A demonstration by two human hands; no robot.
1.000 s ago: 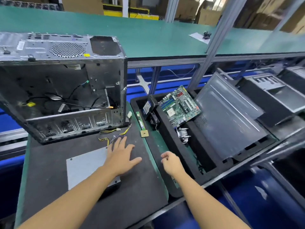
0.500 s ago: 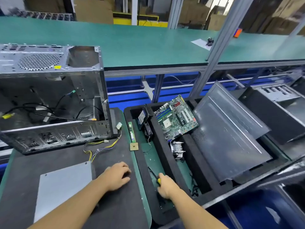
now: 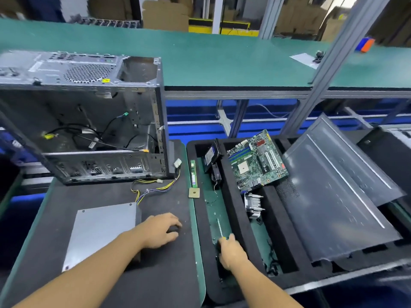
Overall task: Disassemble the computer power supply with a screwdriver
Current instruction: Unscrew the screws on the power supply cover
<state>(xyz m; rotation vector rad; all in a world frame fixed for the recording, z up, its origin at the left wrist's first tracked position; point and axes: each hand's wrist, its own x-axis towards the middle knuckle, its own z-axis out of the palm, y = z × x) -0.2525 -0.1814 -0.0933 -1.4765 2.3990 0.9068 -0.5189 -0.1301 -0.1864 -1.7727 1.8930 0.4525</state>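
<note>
**Q:** Work surface?
**A:** Black mat (image 3: 166, 274) in the foreground, edged in green. Beyond, a long green bench top (image 3: 200, 63) running across the view, framed by aluminium posts (image 3: 331, 56).

**Q:** Room behind?
**A:** Cardboard boxes (image 3: 166, 14) stacked along the far side, with yellow-and-black striping between them.

**Q:** Position of the power supply?
**A:** Power supply (image 3: 102, 232) lying flat on the mat, grey face up. Cable bundle (image 3: 155, 187) trailing from the far corner toward the open computer case (image 3: 89, 130) at the back of the mat.

**Q:** Hands?
**A:** Left hand (image 3: 160, 230) resting on the mat just right of the power supply, fingers curled over a small dark shape; gripped or merely covered, cannot tell. Right hand (image 3: 231, 252) wrapped round the handle of the screwdriver (image 3: 219, 227), shaft pointing away, inside the narrow left compartment of the black foam tray (image 3: 273, 218).

**Q:** Remaining contents?
**A:** Motherboard (image 3: 258, 161) leaning in the middle compartment, with the heatsink (image 3: 253, 205) nearer the viewer. Grey side panel (image 3: 333, 196) tilted across the right part. Memory stick (image 3: 194, 174) and square processor chip (image 3: 194, 192) along the seam between mat and tray.
</note>
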